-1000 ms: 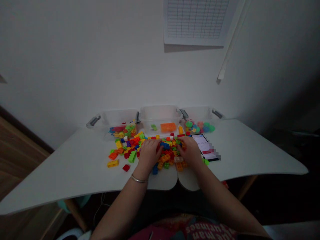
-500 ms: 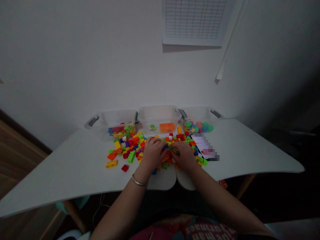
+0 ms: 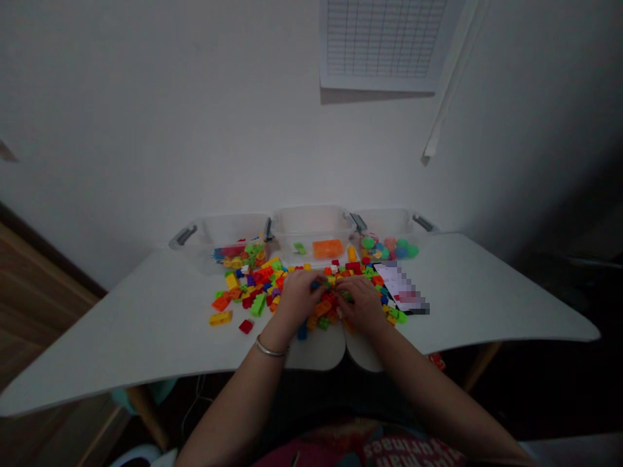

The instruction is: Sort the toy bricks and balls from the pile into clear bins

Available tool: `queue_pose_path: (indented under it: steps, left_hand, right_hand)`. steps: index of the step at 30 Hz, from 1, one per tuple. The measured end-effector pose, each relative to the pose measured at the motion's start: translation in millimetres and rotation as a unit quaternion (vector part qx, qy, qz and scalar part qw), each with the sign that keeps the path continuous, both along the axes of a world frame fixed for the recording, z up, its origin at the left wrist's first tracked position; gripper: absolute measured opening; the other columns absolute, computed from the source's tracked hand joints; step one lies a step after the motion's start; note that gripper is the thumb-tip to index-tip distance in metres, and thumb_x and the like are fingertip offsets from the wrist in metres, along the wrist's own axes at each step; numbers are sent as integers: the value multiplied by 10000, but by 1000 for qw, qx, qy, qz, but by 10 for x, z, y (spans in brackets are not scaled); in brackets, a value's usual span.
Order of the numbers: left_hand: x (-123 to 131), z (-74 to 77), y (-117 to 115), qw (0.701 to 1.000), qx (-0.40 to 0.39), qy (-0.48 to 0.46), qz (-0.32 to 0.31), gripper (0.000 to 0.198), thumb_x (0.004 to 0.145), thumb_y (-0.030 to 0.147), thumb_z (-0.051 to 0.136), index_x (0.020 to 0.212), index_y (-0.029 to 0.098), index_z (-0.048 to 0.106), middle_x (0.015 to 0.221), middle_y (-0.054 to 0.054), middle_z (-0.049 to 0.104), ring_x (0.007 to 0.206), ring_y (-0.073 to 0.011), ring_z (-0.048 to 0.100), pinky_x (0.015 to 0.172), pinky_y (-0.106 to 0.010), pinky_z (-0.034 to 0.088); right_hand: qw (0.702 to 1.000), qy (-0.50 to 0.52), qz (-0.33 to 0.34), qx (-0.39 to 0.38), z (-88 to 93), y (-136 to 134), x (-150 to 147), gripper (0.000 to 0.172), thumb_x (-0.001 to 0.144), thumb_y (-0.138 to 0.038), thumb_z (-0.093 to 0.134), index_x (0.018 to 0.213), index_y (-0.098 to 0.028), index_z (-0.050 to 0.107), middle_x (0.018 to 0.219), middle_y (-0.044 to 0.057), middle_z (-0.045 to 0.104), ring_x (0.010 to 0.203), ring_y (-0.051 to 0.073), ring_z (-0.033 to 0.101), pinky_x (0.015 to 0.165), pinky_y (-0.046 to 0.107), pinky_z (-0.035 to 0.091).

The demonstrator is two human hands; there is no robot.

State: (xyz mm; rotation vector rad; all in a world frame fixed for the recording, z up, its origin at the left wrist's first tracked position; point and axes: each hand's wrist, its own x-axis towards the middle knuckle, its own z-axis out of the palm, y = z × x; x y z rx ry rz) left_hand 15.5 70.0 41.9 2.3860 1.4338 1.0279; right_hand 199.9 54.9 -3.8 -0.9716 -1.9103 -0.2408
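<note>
My left hand (image 3: 298,297), with a silver bangle at the wrist, is over the middle of a pile of colourful toy building bricks (image 3: 265,275). A blue brick (image 3: 316,285) shows between its curled thumb and fingers. Close by on the right, my right hand (image 3: 364,303) is bent over the same pile, fingers and thumb drawn together. Something greenish shows under those fingers, too hidden to name. Beneath and between the hands lie orange, red and green bricks. A loose red brick (image 3: 246,326) and a yellow brick (image 3: 220,318) rest left of the pile.
Three clear plastic boxes stand against the wall: the left box (image 3: 233,227) holds mixed small pieces, the middle box (image 3: 311,224) an orange block, the right box (image 3: 384,224) round pieces. A phone (image 3: 399,285) lies right of the pile on the white table (image 3: 160,324).
My left hand's fingers have turned inward and the blue brick in them shifts slightly left. My right hand stays nearly in place. The whole view shifts slightly.
</note>
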Motion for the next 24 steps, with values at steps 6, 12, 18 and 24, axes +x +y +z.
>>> queue_pose_path:
  steps: [6, 12, 18, 24]
  left_hand:
    - [-443, 165, 255, 971, 9, -230, 57, 166, 773, 269, 624, 914, 196, 672, 889, -28, 686, 811, -164, 629, 794, -315, 513]
    - [-869, 455, 484, 917, 68, -330, 214, 265, 775, 339, 594, 977, 176, 647, 806, -12, 654, 730, -139, 617, 669, -256, 505]
    - [-1131, 515, 631, 934, 130, -76, 325, 234, 838, 306, 525, 970, 195, 683, 1009, -67, 689, 880, -205, 643, 787, -336, 496]
    - [-1127, 479, 616, 936, 99, 125, 314, 324, 900, 306, 415, 1037, 214, 693, 1113, -112, 683, 968, -274, 639, 764, -374, 474]
  right_hand:
    - [999, -25, -34, -21, -5, -15, 12, 68, 861, -180, 593, 902, -203, 642, 965, 56, 712, 930, 223, 613, 859, 376, 468]
    - [997, -43, -53, -46, 21, -39, 4, 89, 867, -186, 567, 895, -197, 651, 953, 62, 711, 914, 224, 609, 839, 370, 462]
    - [996, -42, -46, -59, 28, -40, 9, 100, 867, -185, 558, 888, -204, 654, 952, 57, 712, 925, 225, 601, 863, 378, 456]
    - [997, -37, -36, -58, 39, -42, 4, 112, 845, -147, 568, 894, -203, 652, 939, 49, 708, 928, 224, 591, 883, 376, 452]
